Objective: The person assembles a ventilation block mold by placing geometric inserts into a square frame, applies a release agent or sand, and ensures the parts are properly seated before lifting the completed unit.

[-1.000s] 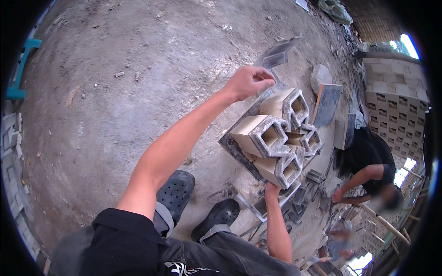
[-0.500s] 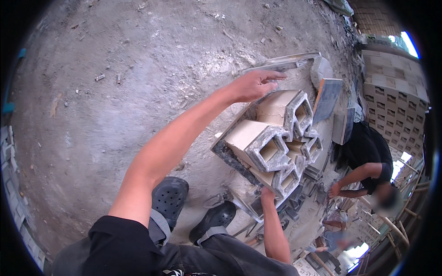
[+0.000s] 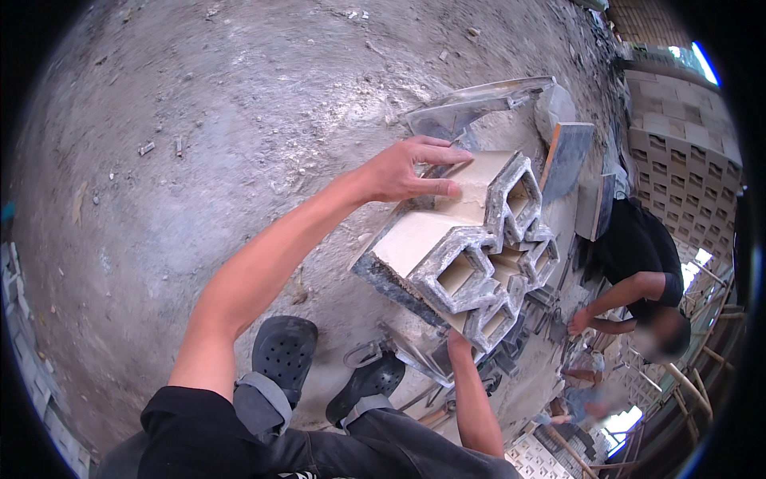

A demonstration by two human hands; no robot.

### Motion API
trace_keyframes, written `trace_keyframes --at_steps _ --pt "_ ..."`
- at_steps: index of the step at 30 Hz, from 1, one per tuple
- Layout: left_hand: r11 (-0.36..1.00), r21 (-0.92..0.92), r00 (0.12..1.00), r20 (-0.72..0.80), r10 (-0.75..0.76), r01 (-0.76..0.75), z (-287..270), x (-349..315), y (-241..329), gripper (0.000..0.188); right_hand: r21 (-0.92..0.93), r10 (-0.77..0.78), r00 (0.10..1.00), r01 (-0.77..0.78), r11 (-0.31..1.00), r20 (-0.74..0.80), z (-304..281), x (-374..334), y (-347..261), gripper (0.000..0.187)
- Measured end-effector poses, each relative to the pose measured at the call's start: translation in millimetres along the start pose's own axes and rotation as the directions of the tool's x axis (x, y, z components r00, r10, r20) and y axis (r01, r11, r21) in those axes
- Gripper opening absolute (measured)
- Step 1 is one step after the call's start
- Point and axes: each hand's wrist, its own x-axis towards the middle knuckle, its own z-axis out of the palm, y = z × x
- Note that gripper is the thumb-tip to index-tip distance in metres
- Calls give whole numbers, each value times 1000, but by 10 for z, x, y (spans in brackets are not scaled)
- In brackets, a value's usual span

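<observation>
A pale concrete ventilation block (image 3: pixel 403 243) with several angular openings and rough grey rims stands tilted in front of me. A dark, crusted board (image 3: pixel 399 289) lies along its left and lower side. My left hand (image 3: pixel 403 171) reaches across to the block's far upper part, thumb and fingers spread, the fingertips at its smooth pale face. At the block's near lower corner is my right hand (image 3: pixel 459 348), its fingers hidden behind the block and board, so its grip does not show.
Metal mould plates (image 3: pixel 479 100) lie beyond the block, beside an orange-edged dark board (image 3: pixel 568 156). A co-worker in black (image 3: pixel 634 251) bends down at the right. Patterned blocks (image 3: pixel 678 176) are stacked behind. My dark clogs (image 3: pixel 285 355) stand on dusty ground.
My left hand has come down and nearer, from above the block's far edge onto its pale face, with fingers spread wider. The block and board have shifted slightly left; my right hand stays at the lower corner.
</observation>
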Motion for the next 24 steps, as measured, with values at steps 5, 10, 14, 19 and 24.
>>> trace_keyframes --at_steps 5,10,14,19,24 --pt "999 34 1000 12 -9 9 15 35 2 70 173 96 992 -108 979 76 -134 70 -88 37" --pt "998 61 999 21 -25 24 34 54 24 67 323 175 971 -221 920 165 -283 152 -137 38" --pt "993 117 999 13 29 -30 53 56 30 66 430 249 937 -335 838 246 -453 208 -159 39" --pt "962 235 989 -12 148 -141 36 5 44 61 542 313 897 -439 716 314 -721 347 -258 43" --pt "949 244 980 29 197 -198 -100 45 102 59 662 369 861 -506 553 350 -1106 595 -501 49"
